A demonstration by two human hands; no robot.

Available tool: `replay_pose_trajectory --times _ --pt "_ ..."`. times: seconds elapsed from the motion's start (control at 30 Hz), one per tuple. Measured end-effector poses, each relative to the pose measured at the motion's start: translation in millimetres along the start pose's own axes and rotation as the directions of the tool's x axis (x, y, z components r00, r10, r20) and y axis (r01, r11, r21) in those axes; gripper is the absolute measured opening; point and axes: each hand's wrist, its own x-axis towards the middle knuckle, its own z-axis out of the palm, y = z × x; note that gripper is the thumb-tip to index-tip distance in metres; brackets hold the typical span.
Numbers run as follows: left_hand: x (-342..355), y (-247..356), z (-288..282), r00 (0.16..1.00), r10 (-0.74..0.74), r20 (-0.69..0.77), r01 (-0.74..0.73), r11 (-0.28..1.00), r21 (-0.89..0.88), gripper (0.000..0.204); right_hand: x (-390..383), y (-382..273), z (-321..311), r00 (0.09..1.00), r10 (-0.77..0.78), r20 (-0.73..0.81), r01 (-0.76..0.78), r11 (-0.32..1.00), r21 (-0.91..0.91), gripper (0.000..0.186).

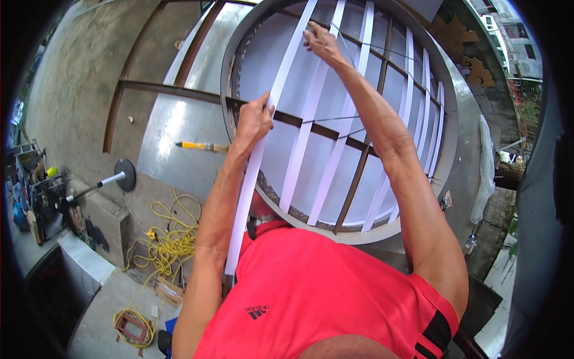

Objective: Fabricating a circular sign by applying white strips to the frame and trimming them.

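A long white strip (287, 66) runs diagonally across a big round metal frame (226, 72) that has brown crossbars and several more white strips laid side by side. My left hand (254, 119) grips this strip near the frame's left rim, where a brown bar (179, 93) crosses. My right hand (321, 42) presses on the strip's upper part, fingers curled over it near the top of the ring. Thin dark wires (335, 122) stretch across the strips. The strip's lower end reaches down past my red shirt.
A yellow-handled tool (200, 145) lies on the silver sheet (173, 149) left of the ring. Yellow cables (167, 239) coil on the concrete floor below. A round-based stand (116, 176) and tool clutter sit at the far left. A white cloth (485, 167) hangs at the right.
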Motion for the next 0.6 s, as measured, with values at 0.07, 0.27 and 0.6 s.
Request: replay_pose_trajectory --times 0.07,0.27,0.6 --pt "-3 0 1 1.000 0.020 0.007 -0.020 1.000 -0.008 0.034 6 -7 3 0.992 0.120 0.028 -0.121 0.992 0.042 0.056" --pt "-5 -3 0 0.998 -0.043 0.047 0.048 0.992 -0.118 0.044 17 -14 7 0.977 0.212 -0.002 -0.208 0.958 0.197 0.060" --pt "-16 4 -4 0.997 -0.079 0.018 0.081 0.985 -0.150 0.045 32 -7 6 0.989 0.147 -0.002 -0.142 0.958 0.250 0.059"
